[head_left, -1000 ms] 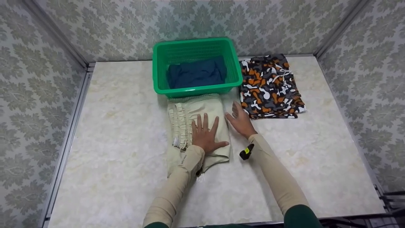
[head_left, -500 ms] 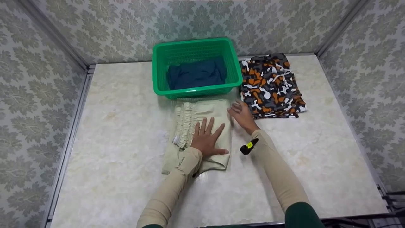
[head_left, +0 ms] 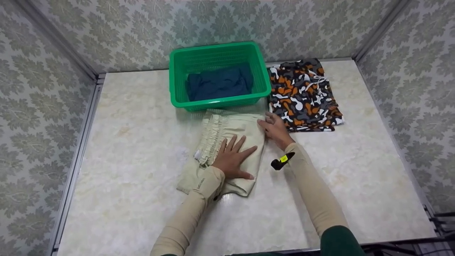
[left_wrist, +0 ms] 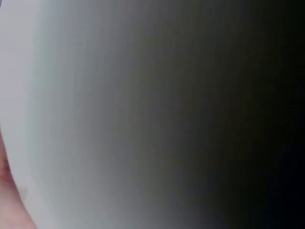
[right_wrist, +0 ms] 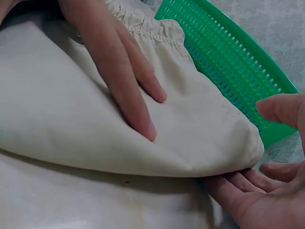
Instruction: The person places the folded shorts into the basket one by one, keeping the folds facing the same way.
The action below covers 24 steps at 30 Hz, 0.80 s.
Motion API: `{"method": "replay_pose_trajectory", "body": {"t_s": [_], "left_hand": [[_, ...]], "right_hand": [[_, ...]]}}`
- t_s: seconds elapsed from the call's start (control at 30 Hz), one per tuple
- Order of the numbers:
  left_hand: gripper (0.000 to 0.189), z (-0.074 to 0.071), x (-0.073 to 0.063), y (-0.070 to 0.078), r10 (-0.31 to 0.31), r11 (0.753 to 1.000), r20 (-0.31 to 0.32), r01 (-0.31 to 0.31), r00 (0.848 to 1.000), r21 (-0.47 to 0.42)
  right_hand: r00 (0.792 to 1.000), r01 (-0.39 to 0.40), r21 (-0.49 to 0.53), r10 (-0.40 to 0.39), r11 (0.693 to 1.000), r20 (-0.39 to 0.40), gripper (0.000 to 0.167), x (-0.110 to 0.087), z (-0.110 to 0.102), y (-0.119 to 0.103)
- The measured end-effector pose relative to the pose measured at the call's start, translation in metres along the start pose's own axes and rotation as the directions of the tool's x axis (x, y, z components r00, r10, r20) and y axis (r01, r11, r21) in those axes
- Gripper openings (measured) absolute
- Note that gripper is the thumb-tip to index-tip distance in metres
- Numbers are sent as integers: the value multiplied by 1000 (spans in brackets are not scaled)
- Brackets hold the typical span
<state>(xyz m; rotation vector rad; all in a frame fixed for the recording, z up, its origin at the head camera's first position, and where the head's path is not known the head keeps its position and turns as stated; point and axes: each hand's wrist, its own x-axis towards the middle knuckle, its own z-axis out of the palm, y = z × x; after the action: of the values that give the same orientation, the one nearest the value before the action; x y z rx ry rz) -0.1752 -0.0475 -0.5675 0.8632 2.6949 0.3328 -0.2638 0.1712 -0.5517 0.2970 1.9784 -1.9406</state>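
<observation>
Folded cream shorts [head_left: 245,128] with a gathered elastic waistband [head_left: 212,133] lie slightly turned on the table, in front of the basket. My left hand [head_left: 233,160] presses flat on them with fingers spread; two of its fingers [right_wrist: 128,90] show on the cloth in the right wrist view. At the far right corner is my right hand [head_left: 277,129]. Seen from the right wrist, its fingertips [right_wrist: 238,186] reach under the cloth's edge while the thumb [right_wrist: 279,109] stays apart above it. The left wrist view is mostly blurred and dark.
Behind the shorts stands a green plastic basket [head_left: 174,81] holding folded dark blue cloth [head_left: 220,83]. To its right lie folded camouflage-print shorts [head_left: 302,97] in orange, black, grey and white. Patterned walls [head_left: 227,21] enclose the table [head_left: 131,170] at the back and sides.
The cream shorts have turned clockwise and moved slightly nearer, away from the basket, under the left hand. My right hand has shifted a little right, staying at their far right corner.
</observation>
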Motion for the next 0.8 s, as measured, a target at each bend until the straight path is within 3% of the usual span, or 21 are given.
{"method": "replay_pose_trajectory", "body": {"t_s": [0.13, 0.27, 0.37, 0.53, 0.8], "left_hand": [[104, -3, 0, -1, 40, 999, 16, -40, 999, 12], [105, -6, 1, -2, 70, 997, 45, -72, 997, 39], [106, -8, 1, -1, 87, 995, 67, -91, 994, 52], [106, -13, -3, 3, 92, 994, 101, -97, 991, 42], [108, -22, -8, 9, 79, 997, 144, -80, 986, 0]], "right_hand": [[1000, 26, -20, -26, 999, -6, 75, 0, 2, 2], [996, 81, -140, -87, 987, -37, 70, 1, 3, 5], [992, 95, -227, -113, 969, -64, 58, 0, 2, 5], [992, 78, -302, -104, 950, -74, 35, -6, -4, 2], [995, 67, -364, -87, 929, -39, 24, -16, -15, 2]]}}
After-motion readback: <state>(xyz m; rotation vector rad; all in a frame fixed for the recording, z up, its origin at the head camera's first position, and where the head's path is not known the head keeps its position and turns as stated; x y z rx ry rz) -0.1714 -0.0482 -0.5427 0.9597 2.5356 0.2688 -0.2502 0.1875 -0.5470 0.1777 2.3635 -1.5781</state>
